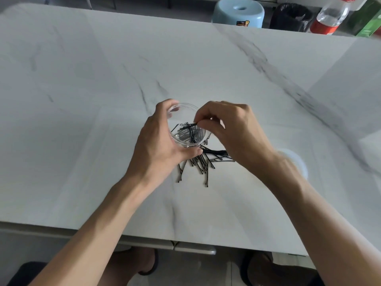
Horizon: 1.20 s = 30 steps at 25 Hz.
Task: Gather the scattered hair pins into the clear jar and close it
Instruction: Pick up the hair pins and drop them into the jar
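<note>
Clear round plastic jar (186,129), open-topped, is holding several black hair pins; the left hand (162,145) is wrapping around it. Right hand (233,129) grip is pinching a few pins (188,125) over the mouth. More loose black pins (203,164) are lying just near of the jar on the white marble counter (103,79).

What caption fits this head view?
Left hand holds the jar while right hand drops pins in; more pins remain on the table.
</note>
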Each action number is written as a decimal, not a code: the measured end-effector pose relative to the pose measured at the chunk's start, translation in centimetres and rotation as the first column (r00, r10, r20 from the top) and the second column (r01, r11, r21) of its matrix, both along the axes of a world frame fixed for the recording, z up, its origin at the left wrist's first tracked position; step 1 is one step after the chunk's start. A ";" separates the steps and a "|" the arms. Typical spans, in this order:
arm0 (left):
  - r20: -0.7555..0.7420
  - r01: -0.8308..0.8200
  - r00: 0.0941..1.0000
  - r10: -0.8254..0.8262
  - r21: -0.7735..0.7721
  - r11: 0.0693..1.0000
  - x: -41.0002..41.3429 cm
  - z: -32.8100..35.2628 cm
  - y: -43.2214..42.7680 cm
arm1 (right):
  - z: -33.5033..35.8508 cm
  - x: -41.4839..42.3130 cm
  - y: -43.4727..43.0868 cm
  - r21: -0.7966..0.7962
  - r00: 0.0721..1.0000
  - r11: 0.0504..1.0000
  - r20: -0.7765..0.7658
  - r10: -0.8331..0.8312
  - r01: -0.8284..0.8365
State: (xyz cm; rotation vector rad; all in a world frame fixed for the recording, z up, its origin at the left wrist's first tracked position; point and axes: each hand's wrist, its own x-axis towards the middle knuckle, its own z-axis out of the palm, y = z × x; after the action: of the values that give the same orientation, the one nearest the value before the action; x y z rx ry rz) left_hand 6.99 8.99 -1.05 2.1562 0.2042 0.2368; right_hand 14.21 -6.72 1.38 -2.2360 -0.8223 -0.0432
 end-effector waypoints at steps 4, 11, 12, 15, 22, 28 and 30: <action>0.015 -0.006 1.000 0.006 0.000 1.000 -0.1 0.1 0.4 | 0.1 0.7 0.1 0.164 0.991 0.979 -0.076 -0.107 0.118; 0.022 -0.091 0.996 0.092 -0.027 0.995 -0.5 0.2 1.9 | -3.7 2.3 0.1 -0.382 0.845 0.829 -0.186 -0.502 0.408; 0.021 -0.104 0.994 0.105 -0.032 0.994 -0.5 0.2 2.2 | -3.8 2.3 0.5 -0.408 0.846 0.819 -0.176 -0.504 0.403; 0.019 -0.128 0.992 0.128 -0.037 0.991 -0.6 0.2 3.0 | -3.3 2.3 1.5 -0.472 0.875 0.800 -0.112 -0.471 0.370; 0.025 -0.138 0.990 0.139 -0.034 0.990 -0.9 0.3 3.6 | -2.1 1.2 1.9 -0.628 0.919 0.698 0.072 -0.387 0.343; 0.026 -0.132 0.991 0.133 -0.037 0.991 -0.9 0.4 3.7 | -2.3 0.3 1.5 -0.668 0.952 0.688 0.108 -0.287 0.283; 0.022 -0.128 0.991 0.129 -0.039 0.991 -0.9 0.3 3.6 | -2.6 0.4 1.3 -0.660 0.952 0.698 0.091 -0.293 0.277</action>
State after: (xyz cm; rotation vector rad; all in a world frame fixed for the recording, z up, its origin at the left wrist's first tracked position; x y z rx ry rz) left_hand 6.08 12.57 -0.71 2.1040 0.3323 0.3303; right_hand 14.65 -5.46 -1.20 -3.0335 -0.5009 0.1563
